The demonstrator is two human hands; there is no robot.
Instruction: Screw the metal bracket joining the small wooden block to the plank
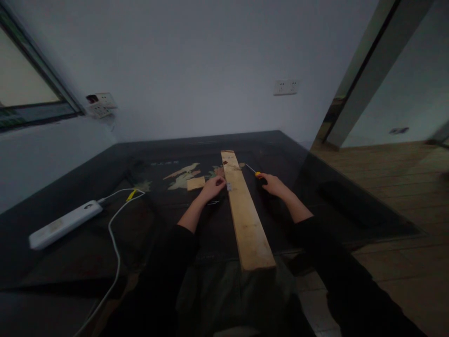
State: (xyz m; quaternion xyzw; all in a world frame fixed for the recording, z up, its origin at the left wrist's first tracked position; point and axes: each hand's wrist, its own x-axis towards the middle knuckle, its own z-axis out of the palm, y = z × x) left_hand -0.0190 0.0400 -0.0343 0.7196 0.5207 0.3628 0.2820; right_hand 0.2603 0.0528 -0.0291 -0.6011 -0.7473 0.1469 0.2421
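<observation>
A long pale wooden plank (247,215) lies lengthwise across the dark table, its near end jutting past the front edge towards me. To its right, my right hand (274,184) is closed round the yellow-and-black handle of a screwdriver (253,169), whose thin shaft points up and left towards the plank's far part. My left hand (213,188) is at the plank's left side with its fingertips pinched together; anything between them is too small to make out. A small square wooden piece (195,183) is just left of that hand. Some small thin metal items (213,202) lie below it.
The black table (168,224) has a bird and flower picture (184,174) on its top. At the left lies a white power strip (66,223) with a white cable (114,236) running off the near edge. A wall with sockets (286,87) stands behind the table.
</observation>
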